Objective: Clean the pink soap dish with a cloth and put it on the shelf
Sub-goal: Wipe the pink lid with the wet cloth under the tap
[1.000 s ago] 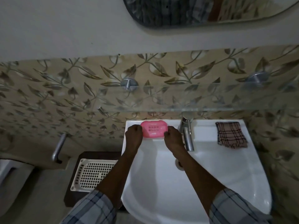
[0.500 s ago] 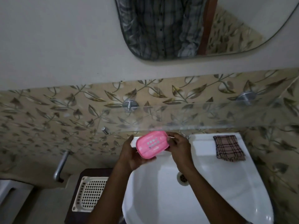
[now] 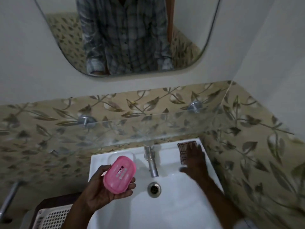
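Observation:
The pink soap dish (image 3: 120, 174) rests in the palm of my left hand (image 3: 105, 192), held over the left part of the white sink (image 3: 173, 205), its slotted top facing up. My right hand (image 3: 195, 164) is spread flat, fingers apart, over the checked brown cloth (image 3: 185, 148) at the sink's back right corner; it is blurred and covers most of the cloth. A glass shelf (image 3: 132, 131) on two metal brackets runs along the tiled wall above the sink.
A chrome tap (image 3: 151, 160) stands at the sink's back middle, above the drain (image 3: 154, 189). A mirror (image 3: 125, 35) hangs above the shelf. A white lattice basket (image 3: 52, 219) sits lower left, with a metal bar (image 3: 9, 197) on the left wall.
My right hand let go of the soap dish and moved right onto the cloth. The left hand alone now holds the dish, lower over the sink. The view tilted up.

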The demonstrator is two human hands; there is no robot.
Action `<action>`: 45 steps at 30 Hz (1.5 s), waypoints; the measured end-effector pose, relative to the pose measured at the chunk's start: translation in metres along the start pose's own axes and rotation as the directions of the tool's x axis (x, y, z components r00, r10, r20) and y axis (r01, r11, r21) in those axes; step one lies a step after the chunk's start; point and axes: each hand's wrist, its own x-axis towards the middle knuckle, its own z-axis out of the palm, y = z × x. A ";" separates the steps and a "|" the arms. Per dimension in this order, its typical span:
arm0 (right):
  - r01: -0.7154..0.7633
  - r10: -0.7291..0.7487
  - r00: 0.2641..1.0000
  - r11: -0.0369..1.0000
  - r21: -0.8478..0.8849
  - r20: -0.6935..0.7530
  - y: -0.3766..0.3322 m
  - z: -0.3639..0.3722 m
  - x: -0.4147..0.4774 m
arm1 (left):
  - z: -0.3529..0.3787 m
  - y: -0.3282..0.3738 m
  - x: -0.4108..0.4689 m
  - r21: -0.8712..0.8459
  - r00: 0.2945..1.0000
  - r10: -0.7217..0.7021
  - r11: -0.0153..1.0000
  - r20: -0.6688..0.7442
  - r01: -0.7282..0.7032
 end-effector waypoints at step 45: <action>0.797 -0.670 0.603 0.520 0.306 -0.433 -0.135 -0.062 -0.113 | 0.077 -0.045 -0.035 0.310 0.978 0.092 0.950 -0.188 -0.030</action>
